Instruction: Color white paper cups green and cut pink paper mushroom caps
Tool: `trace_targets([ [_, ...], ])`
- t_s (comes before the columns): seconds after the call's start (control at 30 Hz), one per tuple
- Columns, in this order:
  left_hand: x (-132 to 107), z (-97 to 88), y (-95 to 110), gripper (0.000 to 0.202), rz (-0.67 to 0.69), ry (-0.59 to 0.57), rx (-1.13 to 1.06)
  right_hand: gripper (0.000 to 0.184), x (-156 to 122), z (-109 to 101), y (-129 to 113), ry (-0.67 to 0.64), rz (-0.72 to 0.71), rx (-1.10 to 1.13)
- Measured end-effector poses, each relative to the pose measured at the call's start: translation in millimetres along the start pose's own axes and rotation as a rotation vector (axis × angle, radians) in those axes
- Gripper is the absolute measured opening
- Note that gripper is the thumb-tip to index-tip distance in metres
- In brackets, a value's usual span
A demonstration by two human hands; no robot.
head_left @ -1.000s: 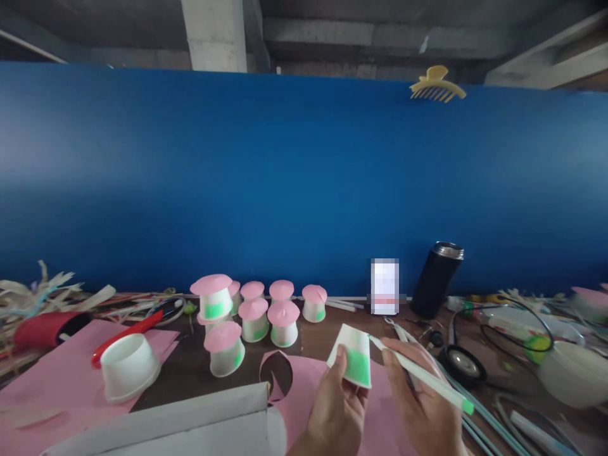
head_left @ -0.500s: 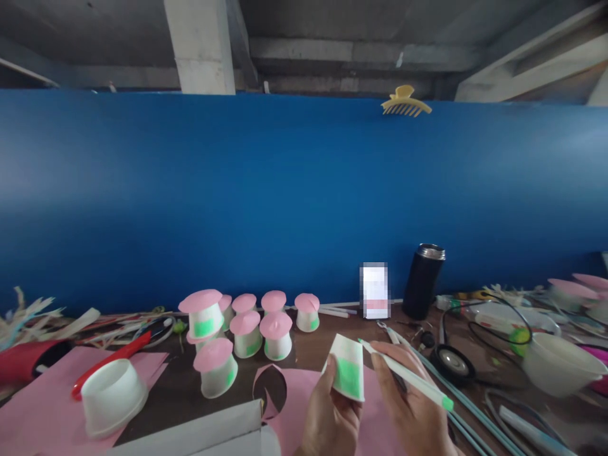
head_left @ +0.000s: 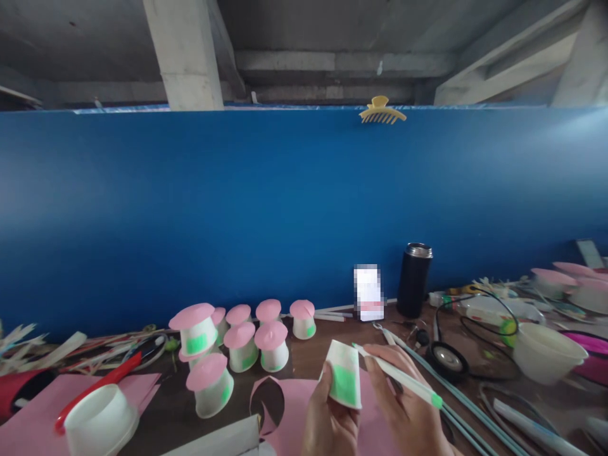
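My left hand (head_left: 330,424) grips a small upturned white paper cup (head_left: 342,373) with a green patch on its side. My right hand (head_left: 403,411) pinches a white marker (head_left: 396,375) with a green end, its tip at the cup's upper edge. Just to the left stand several finished white cups with pink caps (head_left: 242,335) and green patches. Pink paper (head_left: 294,411) with a round hole cut in it lies under my hands.
A blue partition (head_left: 285,202) backs the brown table. A black flask (head_left: 412,280) stands at the back, with black cable (head_left: 456,354), white bowls (head_left: 539,353) and pink pieces to the right. At the left lie a white cup (head_left: 99,424), red scissors (head_left: 95,389) and paper scraps.
The view has tilted upward, so the table and my hands sit lower in frame. Both hands keep the cup and marker, shifted slightly left.
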State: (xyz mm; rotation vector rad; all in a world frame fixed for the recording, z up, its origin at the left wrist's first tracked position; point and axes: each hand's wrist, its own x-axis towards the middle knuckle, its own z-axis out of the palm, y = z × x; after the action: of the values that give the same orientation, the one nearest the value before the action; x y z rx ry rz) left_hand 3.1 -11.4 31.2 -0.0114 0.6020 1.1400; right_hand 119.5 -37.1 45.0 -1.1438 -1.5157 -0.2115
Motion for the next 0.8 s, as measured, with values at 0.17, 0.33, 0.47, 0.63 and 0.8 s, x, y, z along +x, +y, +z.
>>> trace_targets([
  [0.17, -0.5, 1.5, 1.3, 0.023, -0.019, 0.002, -0.03, 0.018, -2.1, 1.2, 1.5, -0.011, 0.008, 0.027],
  [0.33, -3.1, 4.7, 3.1, 0.022, -0.041, 0.027, -0.029, 0.019, -2.4, 0.7, 1.0, -0.036, 0.008, 0.024],
  [0.47, -4.0, 6.4, 3.5, 0.024, -0.039, 0.022, -0.032, 0.02, -3.4, 1.4, 2.6, -0.044, -0.001, 0.026],
  [0.63, -1.5, 5.8, 2.3, 0.028, -0.024, 0.013, -0.034, 0.021, -6.4, 3.7, 6.1, -0.047, 0.003, 0.019],
  [0.8, -1.0, 3.5, 0.8, 0.032, -0.018, 0.0, -0.01, 0.022, -8.7, 4.5, 6.8, -0.049, 0.01, 0.022],
])
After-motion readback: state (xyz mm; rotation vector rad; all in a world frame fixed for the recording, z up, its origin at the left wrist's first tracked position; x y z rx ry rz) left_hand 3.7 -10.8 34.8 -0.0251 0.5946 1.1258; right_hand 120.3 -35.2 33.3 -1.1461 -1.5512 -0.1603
